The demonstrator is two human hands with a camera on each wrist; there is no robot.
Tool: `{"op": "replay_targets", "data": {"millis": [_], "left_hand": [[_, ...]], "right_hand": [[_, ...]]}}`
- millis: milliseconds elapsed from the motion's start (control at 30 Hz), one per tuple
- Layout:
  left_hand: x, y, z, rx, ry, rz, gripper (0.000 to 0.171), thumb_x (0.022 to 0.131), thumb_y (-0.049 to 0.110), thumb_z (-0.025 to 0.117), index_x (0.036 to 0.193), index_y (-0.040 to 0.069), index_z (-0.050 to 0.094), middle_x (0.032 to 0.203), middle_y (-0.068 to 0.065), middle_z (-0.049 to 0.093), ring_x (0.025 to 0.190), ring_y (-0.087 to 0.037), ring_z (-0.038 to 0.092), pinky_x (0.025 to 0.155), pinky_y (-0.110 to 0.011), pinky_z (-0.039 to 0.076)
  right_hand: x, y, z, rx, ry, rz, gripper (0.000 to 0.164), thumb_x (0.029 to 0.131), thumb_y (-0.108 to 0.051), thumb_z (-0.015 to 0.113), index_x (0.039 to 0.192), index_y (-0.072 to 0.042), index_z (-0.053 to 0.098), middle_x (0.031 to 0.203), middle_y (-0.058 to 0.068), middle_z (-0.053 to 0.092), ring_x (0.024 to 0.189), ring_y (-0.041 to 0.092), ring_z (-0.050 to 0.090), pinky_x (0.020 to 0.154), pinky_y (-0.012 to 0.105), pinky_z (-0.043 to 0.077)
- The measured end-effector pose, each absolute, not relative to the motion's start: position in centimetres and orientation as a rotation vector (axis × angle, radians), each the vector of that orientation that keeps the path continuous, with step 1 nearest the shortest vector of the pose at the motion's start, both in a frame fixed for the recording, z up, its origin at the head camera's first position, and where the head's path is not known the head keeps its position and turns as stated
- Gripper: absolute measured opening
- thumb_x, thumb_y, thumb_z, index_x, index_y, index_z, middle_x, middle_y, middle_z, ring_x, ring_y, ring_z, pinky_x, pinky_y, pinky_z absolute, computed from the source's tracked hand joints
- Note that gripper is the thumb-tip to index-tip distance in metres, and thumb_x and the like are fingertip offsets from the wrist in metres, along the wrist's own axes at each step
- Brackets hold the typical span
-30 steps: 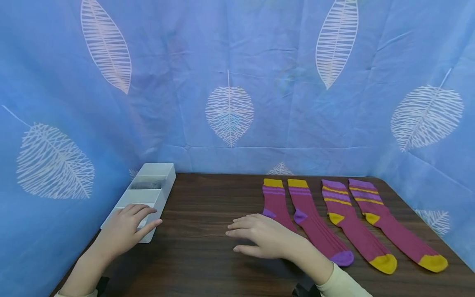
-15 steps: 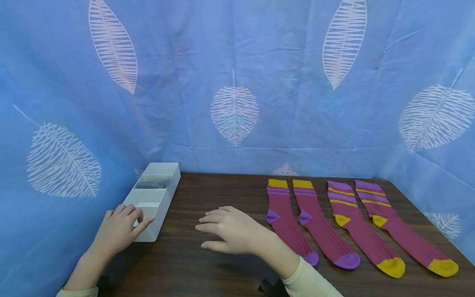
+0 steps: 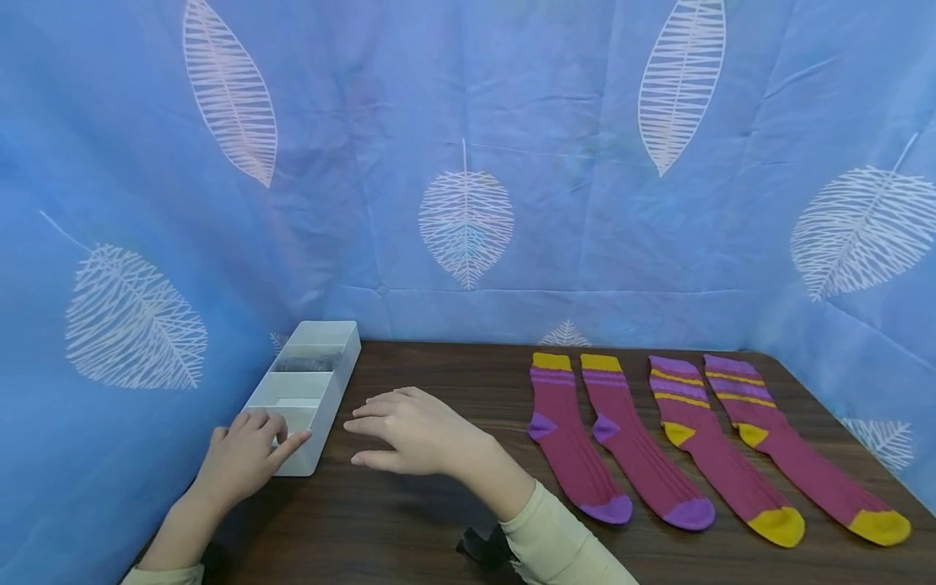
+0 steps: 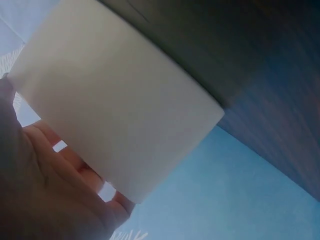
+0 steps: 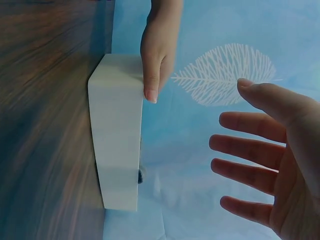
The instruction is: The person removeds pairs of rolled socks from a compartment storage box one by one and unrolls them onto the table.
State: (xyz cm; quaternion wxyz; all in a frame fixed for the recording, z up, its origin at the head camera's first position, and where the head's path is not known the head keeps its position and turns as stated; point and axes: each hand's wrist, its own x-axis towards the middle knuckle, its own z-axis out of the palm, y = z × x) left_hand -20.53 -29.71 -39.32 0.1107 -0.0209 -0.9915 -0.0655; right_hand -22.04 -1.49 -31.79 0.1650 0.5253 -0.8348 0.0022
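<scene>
My left hand (image 3: 240,460) is at the near end of a long white divided box (image 3: 332,406). In the left wrist view its fingers (image 4: 90,177) curl over the rim of the box's end wall. Its thumb lies along the top edge of the long side in the right wrist view. My right hand (image 3: 417,431) hovers over the table to the right of the box, palm down, fingers spread and holding nothing. Dark grey, fuzzy-looking material (image 3: 310,363) lies in one compartment of the box. A whitish piece shows in the compartment nearer me.
To the right lie two maroon socks with purple toes (image 3: 578,455) and two with yellow toes (image 3: 724,467), flat on the dark wooden table (image 3: 409,536). A blue curtain (image 3: 366,162) with white leaves hangs behind and beside the table.
My right hand has moved left, away from the socks and toward the box. My left fingers have bent more at the near end of the box. The head view has shifted slightly.
</scene>
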Motion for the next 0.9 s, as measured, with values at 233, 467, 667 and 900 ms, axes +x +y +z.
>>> {"op": "replay_targets", "data": {"millis": [233,467,667,900], "left_hand": [[-20.5,-29.9,-39.6,-0.026,-2.961,-0.195,0.058,0.093,0.067,0.045,0.086,0.012,0.064,0.086,-0.006,0.056,0.091,-0.028,0.049,0.075,-0.057,0.034],[-20.6,-29.8,-39.6,0.000,-3.040,-0.201,0.065,0.094,0.069,0.037,0.093,0.010,0.064,0.088,-0.007,0.053,0.093,-0.030,0.047,0.079,-0.060,0.032],[-20.3,-29.7,-39.8,0.002,-3.031,-0.214,0.055,0.096,0.064,0.040,0.085,0.014,0.059,0.086,-0.005,0.050,0.091,-0.029,0.045,0.077,-0.056,0.031],[-20.6,-29.7,-39.7,-0.007,-3.003,-0.239,0.053,0.096,0.061,0.044,0.087,0.011,0.059,0.086,-0.007,0.050,0.094,-0.031,0.045,0.077,-0.058,0.031]], "right_hand": [[-22.9,-3.6,-31.7,1.525,-2.391,0.015,0.044,0.099,-0.049,0.049,0.133,-0.025,0.061,0.133,-0.011,0.062,0.128,0.008,0.055,0.106,0.031,0.045],[-24.1,-5.6,-32.3,1.522,-2.352,0.083,0.040,0.098,-0.045,0.054,0.129,-0.022,0.064,0.128,-0.008,0.066,0.120,0.007,0.061,0.101,0.024,0.048],[-25.8,-7.6,-33.1,1.497,-2.386,0.162,0.040,0.098,-0.043,0.056,0.130,-0.020,0.064,0.125,-0.005,0.067,0.112,0.007,0.064,0.093,0.020,0.051],[-28.5,-10.5,-33.4,1.352,-2.509,0.309,0.045,0.097,-0.047,0.055,0.133,-0.021,0.061,0.133,-0.002,0.063,0.120,0.011,0.061,0.098,0.026,0.050]]}}
